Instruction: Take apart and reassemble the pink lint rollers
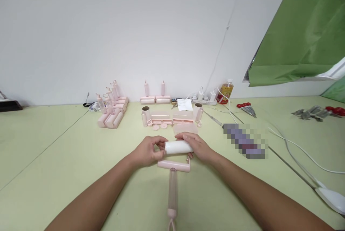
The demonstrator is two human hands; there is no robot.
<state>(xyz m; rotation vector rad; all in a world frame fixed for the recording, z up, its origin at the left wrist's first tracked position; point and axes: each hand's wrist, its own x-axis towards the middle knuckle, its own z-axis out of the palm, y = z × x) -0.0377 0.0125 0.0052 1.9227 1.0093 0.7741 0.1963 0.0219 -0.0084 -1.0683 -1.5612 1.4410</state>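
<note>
A white lint roller paper roll [178, 147] lies level between my hands, just above the table. My right hand [198, 147] wraps around its right end. The fingers of my left hand [151, 149] are curled and pinched at its left end; whether a small part sits between them is hidden. Directly below the roll lies a pink lint roller handle [173, 184] with its crossbar [174, 165] on top and its clear grip pointing towards me. A small upright arm rises at the crossbar's right end, close to my right fingers.
Beyond my hands lie pink roller covers [183, 120], round caps [163, 125] and brown-cored rolls [198, 110]. Several assembled lint rollers [111, 110] stand at the left, two more by the wall. A power strip [206, 101], drink bottle [225, 91] and white cables [302, 148] are at the right.
</note>
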